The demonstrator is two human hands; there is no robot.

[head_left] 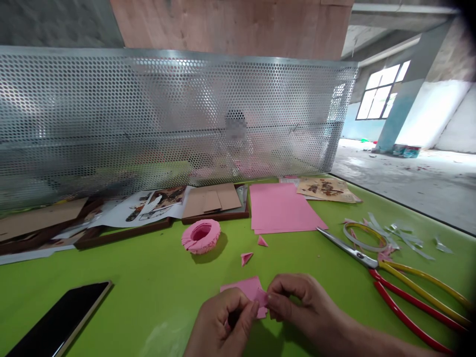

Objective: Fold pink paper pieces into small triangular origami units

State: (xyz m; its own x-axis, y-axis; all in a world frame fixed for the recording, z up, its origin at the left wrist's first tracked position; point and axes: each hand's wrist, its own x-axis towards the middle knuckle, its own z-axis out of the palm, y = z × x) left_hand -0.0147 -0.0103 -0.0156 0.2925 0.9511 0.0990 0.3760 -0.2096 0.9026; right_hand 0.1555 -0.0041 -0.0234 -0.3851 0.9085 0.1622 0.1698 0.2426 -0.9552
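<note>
A small piece of pink paper is pinched between my left hand and my right hand. Both hands are closed, thumbs against fingertips, at the front of the green table. Under and behind them lie more small pink paper pieces, partly hidden by my left hand. Two folded pink paper triangles, one nearer and one farther, rest just beyond. Farther back on the left sits a pink ring of folded paper. Large pink sheets lie flat behind the triangles.
Scissors with red and yellow handles lie right of my hands. Beside them are a tape roll and clear strips. A phone lies front left. Frames and cardboard line the perforated metal screen.
</note>
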